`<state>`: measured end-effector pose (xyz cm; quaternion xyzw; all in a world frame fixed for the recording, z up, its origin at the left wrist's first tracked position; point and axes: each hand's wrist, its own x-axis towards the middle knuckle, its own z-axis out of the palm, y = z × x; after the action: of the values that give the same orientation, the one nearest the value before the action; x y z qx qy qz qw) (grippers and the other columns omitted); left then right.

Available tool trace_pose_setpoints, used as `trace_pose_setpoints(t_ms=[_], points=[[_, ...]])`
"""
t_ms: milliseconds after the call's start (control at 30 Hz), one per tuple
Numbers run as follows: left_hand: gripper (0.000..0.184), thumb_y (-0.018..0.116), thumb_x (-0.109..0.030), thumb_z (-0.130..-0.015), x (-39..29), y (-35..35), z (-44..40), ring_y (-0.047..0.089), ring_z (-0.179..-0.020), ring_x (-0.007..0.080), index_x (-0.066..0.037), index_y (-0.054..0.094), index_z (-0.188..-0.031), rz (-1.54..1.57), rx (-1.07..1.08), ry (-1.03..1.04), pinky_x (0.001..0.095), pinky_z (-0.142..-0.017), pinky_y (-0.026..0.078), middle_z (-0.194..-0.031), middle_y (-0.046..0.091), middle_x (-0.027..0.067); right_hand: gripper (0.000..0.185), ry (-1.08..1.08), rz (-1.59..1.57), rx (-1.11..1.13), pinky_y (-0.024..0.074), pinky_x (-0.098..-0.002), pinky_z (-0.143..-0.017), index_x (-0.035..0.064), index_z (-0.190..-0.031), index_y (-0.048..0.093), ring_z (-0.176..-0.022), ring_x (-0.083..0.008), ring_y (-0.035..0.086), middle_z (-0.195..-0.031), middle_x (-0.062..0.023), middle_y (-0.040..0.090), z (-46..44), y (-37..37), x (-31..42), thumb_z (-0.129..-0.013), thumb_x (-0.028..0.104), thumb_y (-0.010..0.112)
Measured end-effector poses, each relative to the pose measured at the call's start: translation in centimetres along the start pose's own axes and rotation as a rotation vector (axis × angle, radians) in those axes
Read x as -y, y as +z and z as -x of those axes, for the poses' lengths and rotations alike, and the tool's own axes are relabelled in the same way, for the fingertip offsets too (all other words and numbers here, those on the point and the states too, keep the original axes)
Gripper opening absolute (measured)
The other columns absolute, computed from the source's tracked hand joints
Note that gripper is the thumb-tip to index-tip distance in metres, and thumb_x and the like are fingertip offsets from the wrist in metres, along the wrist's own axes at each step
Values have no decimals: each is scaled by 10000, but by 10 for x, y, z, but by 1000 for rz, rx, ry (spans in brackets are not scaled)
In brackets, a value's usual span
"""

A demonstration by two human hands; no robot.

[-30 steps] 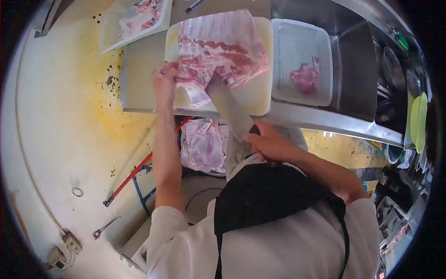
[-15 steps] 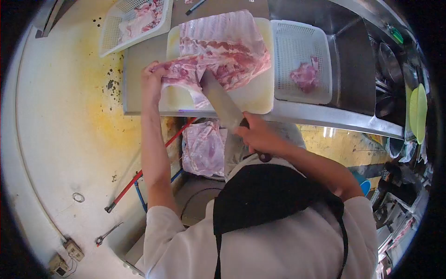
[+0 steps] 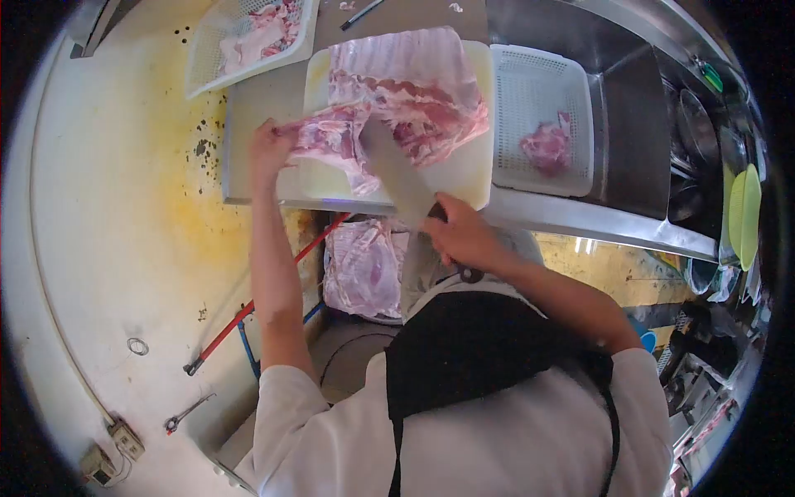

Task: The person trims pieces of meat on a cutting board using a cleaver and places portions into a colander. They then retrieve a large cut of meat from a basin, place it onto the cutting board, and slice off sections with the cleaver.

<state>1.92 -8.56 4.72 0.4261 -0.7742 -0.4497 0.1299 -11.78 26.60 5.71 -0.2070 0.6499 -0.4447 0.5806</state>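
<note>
A slab of pork ribs (image 3: 406, 62) lies on a white cutting board (image 3: 464, 178), ribs toward the far side. My left hand (image 3: 272, 149) is closed around the left end of a meaty flap (image 3: 327, 137) at the slab's near side. In my right hand (image 3: 464, 234) is the dark handle of a cleaver (image 3: 399, 178), fingers wrapped round it. Its broad blade points away and to the left, with the tip at the gap between the flap and the slab. Whether the flap is still joined behind the blade I cannot tell.
A white basket (image 3: 306, 41) of meat trimmings stands at the back left. Right of the board, another white basket (image 3: 542, 66) holds a meat piece (image 3: 546, 147). A dark pen-like tool (image 3: 362, 15) lies behind. Below the counter edge (image 3: 580, 214) sits more rib meat (image 3: 363, 269).
The flap's left end has moved slightly left and turned with my left hand, and the gap beside the blade looks wider. The cleaver stays in my right hand. The whole view has shifted slightly.
</note>
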Motion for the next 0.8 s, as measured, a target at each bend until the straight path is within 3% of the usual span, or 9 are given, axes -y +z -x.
trace_pose_setpoints(t_ms=[100, 167, 267, 367, 467, 567, 667, 733, 800], points=[[301, 610, -124, -850, -19, 50, 3, 681, -798, 195, -15, 593, -1131, -13, 0, 118, 362, -730, 550, -860, 698, 108, 279, -105, 123, -113, 442, -375, -537, -24, -1067, 518, -574, -231, 559, -742, -127, 562, -16, -17, 2, -921, 208, 572], [440, 608, -150, -856, 5, 78, -9, 696, -862, 274, -51, 549, -1281, -377, -8, 462, 456, -823, 534, -932, 716, 135, 321, 23, 85, -42, 490, -506, -725, -51, -1070, 518, -752, -422, 646, -852, -263, 645, -15, -27, 35, -903, 218, 574], [492, 603, -145, -852, 1, 84, 1, 686, -890, 327, -91, 550, -1338, -649, 15, 275, 484, -859, 505, -1002, 714, 155, 300, -278, 241, -117, 476, -516, -763, -50, -1047, 515, -833, -467, 631, -858, -280, 646, -53, -23, 16, -898, 202, 579], [407, 628, -126, -841, 0, 84, 10, 662, -815, 311, -76, 610, -1245, -480, 2, 275, 427, -791, 507, -976, 706, 172, 252, -397, 220, -166, 454, -347, -466, -26, -1014, 505, -509, -176, 561, -746, -102, 569, -97, -14, 1, -924, 200, 570], [260, 645, -73, -828, -5, 77, 15, 630, -756, 254, -29, 650, -1083, -244, 46, 196, 363, -749, 498, -899, 692, 143, 266, -295, 211, -169, 469, -377, -507, -33, -1040, 500, -548, -234, 591, -780, -135, 584, -91, 4, -12, -922, 196, 566], [145, 645, -18, -825, 12, 61, 19, 586, -725, 162, -13, 637, -970, 69, -46, 128, 306, -692, 464, -822, 661, 78, 324, 27, 160, 2, 495, -499, -721, -56, -1127, 494, -760, -445, 637, -920, -280, 641, -40, 4, 10, -910, 176, 557], [97, 633, 15, -834, -2, 55, 32, 551, -694, 92, -15, 624, -926, 263, -97, 1, 272, -621, 427, -788, 635, 22, 316, 71, 88, 114, 508, -483, -690, -63, -1112, 494, -691, -387, 661, -931, -280, 638, -24, -14, 43, -924, 186, 542], [96, 637, 17, -837, 3, 56, 32, 542, -662, 80, -29, 614, -918, 208, -96, 43, 263, -578, 404, -778, 633, 17, 311, -174, 202, -23, 513, -479, -689, -62, -1095, 494, -698, -366, 671, -925, -276, 638, -47, -7, 31, -928, 195, 543], [104, 639, 23, -835, 7, 58, 30, 536, -642, 76, -38, 606, -913, 214, -105, 74, 257, -548, 391, -773, 631, 15, 305, -235, 226, -62, 515, -480, -701, -59, -1077, 496, -731, -363, 676, -924, -274, 638, -71, -2, 31, -930, 203, 547]])
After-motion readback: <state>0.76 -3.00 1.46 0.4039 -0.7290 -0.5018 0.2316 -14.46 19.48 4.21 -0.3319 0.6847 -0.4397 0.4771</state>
